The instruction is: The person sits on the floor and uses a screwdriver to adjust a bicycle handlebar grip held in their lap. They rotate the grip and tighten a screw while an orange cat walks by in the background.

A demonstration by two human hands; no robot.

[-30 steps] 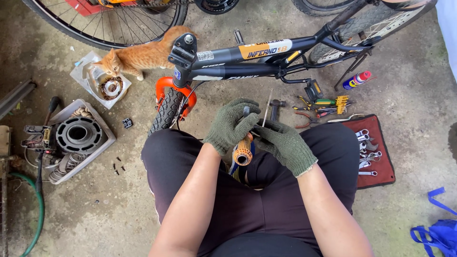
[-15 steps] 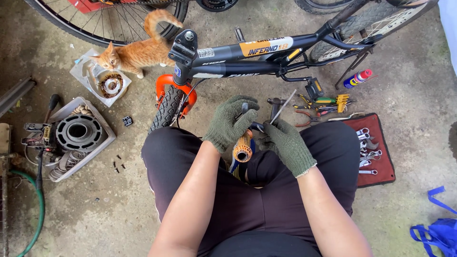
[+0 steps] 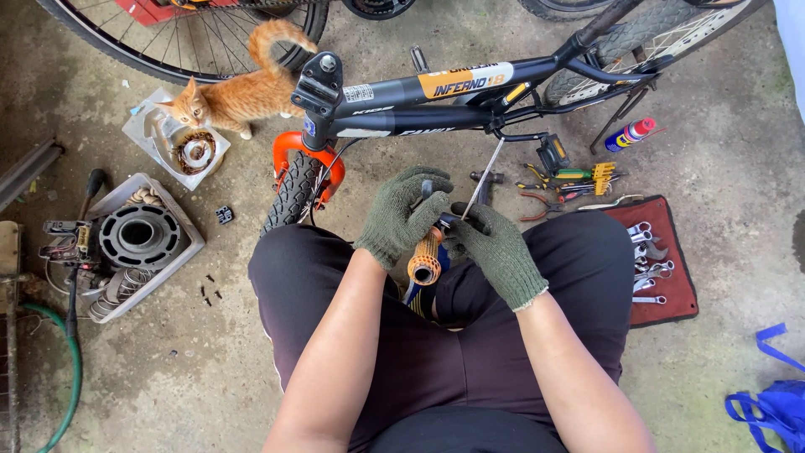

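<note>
I sit on the floor with a handlebar between my knees; its orange grip (image 3: 425, 260) points toward me. My left hand (image 3: 397, 216), in a green knit glove, is wrapped over the bar just above the grip. My right hand (image 3: 495, 249), also gloved, pinches a thin metal tool (image 3: 484, 179) that slants up toward the bicycle frame. The small black bicycle (image 3: 436, 101) with an orange front fender (image 3: 289, 153) lies on its side just ahead of my hands.
An orange cat (image 3: 239, 96) stands by a tray with a coil part (image 3: 178, 149) at upper left. A grey bin of engine parts (image 3: 142, 243) sits left. A red tool roll with wrenches (image 3: 658, 260), loose pliers (image 3: 562, 180), a spray can (image 3: 629, 134) and a blue bag (image 3: 776, 403) lie right.
The cat has turned its head and raised its tail into a curl. My hands stay on the handlebar, with the thin tool tilted slightly more to the right.
</note>
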